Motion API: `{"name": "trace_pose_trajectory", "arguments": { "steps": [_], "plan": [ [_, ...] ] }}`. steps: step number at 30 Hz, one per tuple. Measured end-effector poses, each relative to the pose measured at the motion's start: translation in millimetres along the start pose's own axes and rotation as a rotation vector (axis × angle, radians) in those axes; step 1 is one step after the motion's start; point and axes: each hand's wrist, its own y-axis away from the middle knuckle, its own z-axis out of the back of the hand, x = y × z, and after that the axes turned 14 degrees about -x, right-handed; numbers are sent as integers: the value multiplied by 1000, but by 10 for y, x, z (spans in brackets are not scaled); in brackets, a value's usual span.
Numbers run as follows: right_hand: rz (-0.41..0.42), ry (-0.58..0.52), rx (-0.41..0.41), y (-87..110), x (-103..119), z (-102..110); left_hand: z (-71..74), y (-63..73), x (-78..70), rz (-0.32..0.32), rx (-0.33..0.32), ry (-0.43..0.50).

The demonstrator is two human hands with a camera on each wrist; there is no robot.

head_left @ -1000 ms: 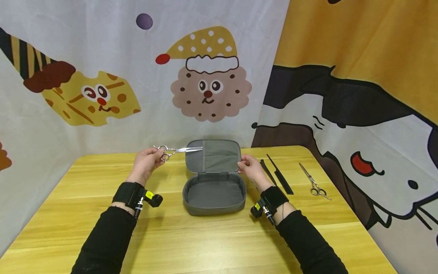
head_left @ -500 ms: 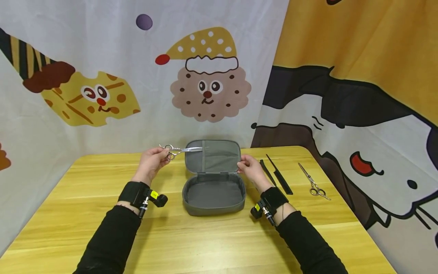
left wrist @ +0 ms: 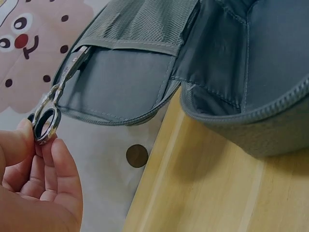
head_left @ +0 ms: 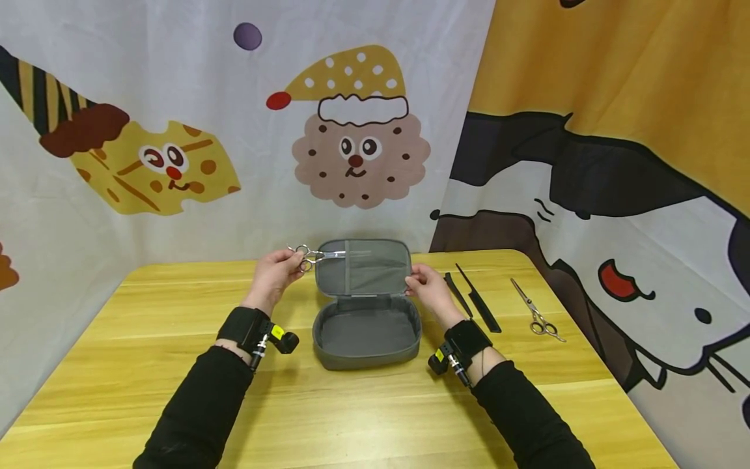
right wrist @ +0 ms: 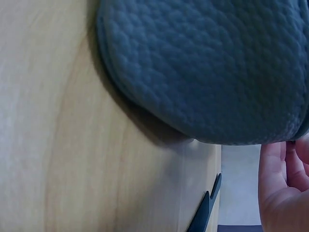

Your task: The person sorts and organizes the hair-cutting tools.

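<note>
Pinches the scissors (head_left: 330,255) by the loops in the left hand (head_left: 274,277), with blades inside the mesh pocket (head_left: 379,272) of the case lid (head_left: 332,277), near the far edge of the table (head_left: 176,339). Grips the lid's right edge with the right hand (head_left: 433,291). Likely handles light, stiff and slick, with points apt to snag soft mesh; best held by the loops. Reaches deeper into the pocket than half a second ago, with the left hand nearer the lid.

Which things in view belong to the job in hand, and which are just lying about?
Likely job:
silver scissors, in left hand, partly inside the mesh pocket;
open grey zip case, lid in right hand.

Lying about:
black tail comb;
slim black tool;
other scissors.
</note>
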Motion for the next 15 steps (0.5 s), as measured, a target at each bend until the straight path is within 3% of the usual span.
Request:
{"name": "trace_pose_trajectory", "arguments": {
  "steps": [9, 15],
  "plan": [
    [-1, -7, 0, 2, -14, -4, -90, -7, 45, -71, -26, -51],
    [-7, -2, -3, -3, -22, -11, -103, -7, 60, -148, -46, -137]
  ]
}}
